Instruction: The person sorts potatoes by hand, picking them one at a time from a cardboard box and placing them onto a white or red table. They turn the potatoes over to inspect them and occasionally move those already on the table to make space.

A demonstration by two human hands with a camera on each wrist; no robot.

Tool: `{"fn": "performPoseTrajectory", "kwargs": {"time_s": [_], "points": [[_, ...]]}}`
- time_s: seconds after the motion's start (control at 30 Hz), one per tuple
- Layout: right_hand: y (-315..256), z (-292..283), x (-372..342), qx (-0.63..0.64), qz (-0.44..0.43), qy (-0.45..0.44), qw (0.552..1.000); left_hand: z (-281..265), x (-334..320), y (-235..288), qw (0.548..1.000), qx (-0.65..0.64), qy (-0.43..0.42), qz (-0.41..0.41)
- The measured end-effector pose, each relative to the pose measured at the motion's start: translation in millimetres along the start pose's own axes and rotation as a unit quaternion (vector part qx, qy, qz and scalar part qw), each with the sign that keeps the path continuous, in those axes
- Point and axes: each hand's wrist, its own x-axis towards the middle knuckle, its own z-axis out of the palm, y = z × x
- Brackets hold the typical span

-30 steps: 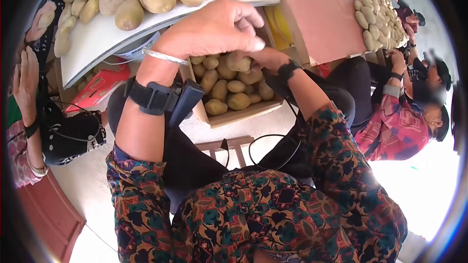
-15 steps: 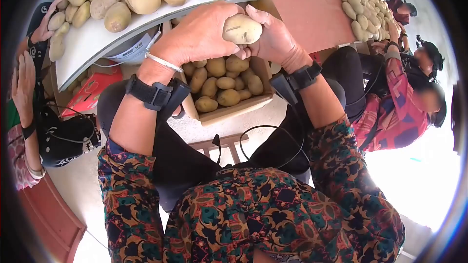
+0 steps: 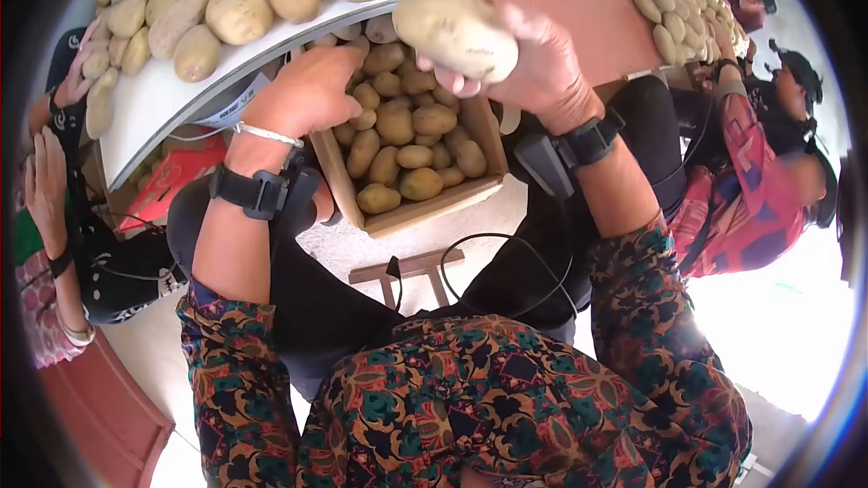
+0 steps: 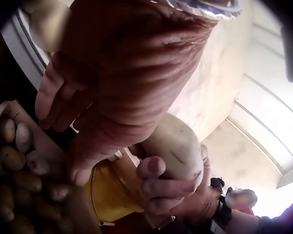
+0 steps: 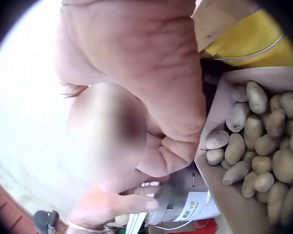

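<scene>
A large pale potato (image 3: 452, 32) is held up in my right hand (image 3: 547, 72), close above the box and beside the white tabletop. The left wrist view shows fingers (image 4: 154, 187) curled round this potato (image 4: 173, 148), which has a dark scratch on its skin. My left hand (image 3: 303, 95) hovers at the left rim of the box with nothing in it, its fingers loosely bent. Below both hands stands a cardboard box (image 3: 434, 201) holding many smaller potatoes (image 3: 398, 124).
More large potatoes (image 3: 237, 11) lie along the white tabletop (image 3: 149, 131). A pinkish-red table (image 3: 561, 14) at the right bears a potato pile (image 3: 669, 14). A yellow container (image 4: 112, 192), a grey bucket (image 5: 178, 197) and a red box (image 3: 181, 176) are nearby. Other people sit on both sides.
The right hand came up from the box with a potato. Both hands held it together half a second ago; now the left has let go and moved left, while the right carries it rightward.
</scene>
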Motion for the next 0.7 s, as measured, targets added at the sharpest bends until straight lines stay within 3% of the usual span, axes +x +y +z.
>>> {"fn": "performPoseTrajectory", "kwargs": {"time_s": [0.1,0.17,0.2,0.33,0.4,0.47,0.5,0.53,0.57,0.63,0.67,0.7], "points": [[-21.4,8.9,-2.6,-0.011,-0.097,-0.005,0.995,27.1,12.8,-1.5,0.999,-0.007,-0.050,0.012],[-31.7,7.5,-8.7,0.090,-0.164,-0.024,0.982,47.1,30.1,6.0,0.988,-0.062,-0.138,-0.015],[-30.2,-10.9,-12.2,0.031,-0.188,-0.004,0.982,61.8,36.6,8.5,0.989,-0.053,-0.135,0.009],[-43.1,-9.1,-30.8,0.056,-0.252,0.034,0.966,142.1,58.9,15.5,0.993,-0.039,-0.107,0.043],[-50.7,-12.1,-36.1,0.151,-0.274,-0.008,0.950,172.4,70.6,25.2,0.995,-0.034,-0.078,0.048],[-57.5,-10.7,-40.4,0.111,-0.299,0.023,0.947,194.7,81.6,37.8,0.994,0.045,-0.090,-0.047],[-59.8,-11.7,-42.9,0.064,-0.319,0.048,0.944,205.0,84.4,44.4,0.993,0.050,-0.093,-0.044],[-56.8,-20.5,-46.7,0.135,-0.290,0.029,0.947,211.8,85.9,47.6,0.992,0.065,-0.086,-0.061],[-56.7,-22.1,-50.4,0.134,-0.304,0.011,0.943,210.9,89.7,46.3,0.990,0.090,-0.069,-0.082],[-62.5,-1.3,-49.5,0.078,-0.322,0.134,0.934,226.3,89.7,33.0,0.993,0.110,0.029,-0.040],[-64.7,1.3,-52.2,0.077,-0.323,0.120,0.936,225.7,90.1,32.0,0.993,0.101,0.059,-0.032],[-65.1,0.0,-55.6,0.075,-0.317,0.116,0.938,197.5,93.8,46.0,0.993,0.072,-0.060,-0.073]]}}
